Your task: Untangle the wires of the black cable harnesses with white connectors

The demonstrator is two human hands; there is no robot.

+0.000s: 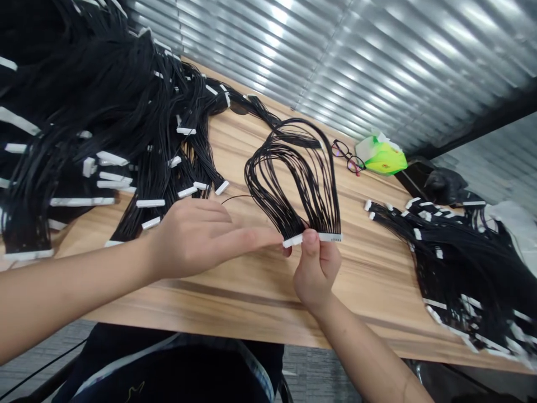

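In the head camera view, the only one, a black wire harness [268, 193] stands just beyond the hands, its wires looped upward and away from them, and its two white ends, the left connector [292, 241] and the right connector [330, 237], brought side by side over the desk [251, 313]. Both connectors lie with their long axes running roughly left to right, across the fingers, the left one tilted a little more. The right hand [316, 268] is nearer: its thumb presses over the facing ends of the connectors, pinching the harness. The left hand [197, 235] stretches its index finger out to the outer end of the left connector, apparently touching it, the other fingers loosely curled; whether it grips anything cannot be told. A thin single wire [239, 196] runs from near the left fingers toward the loop; where either end goes is unclear. Left of and beyond the left hand lies a big wire pile [104, 101], cut off by the frame; right of the right hand lies a second pile [470, 263], also cut off. Beyond the right hand are glasses [349, 155] and a green packet [384, 157]. The thumb hides the connectors' inner ends, and the marks on the right connector are too small to read.
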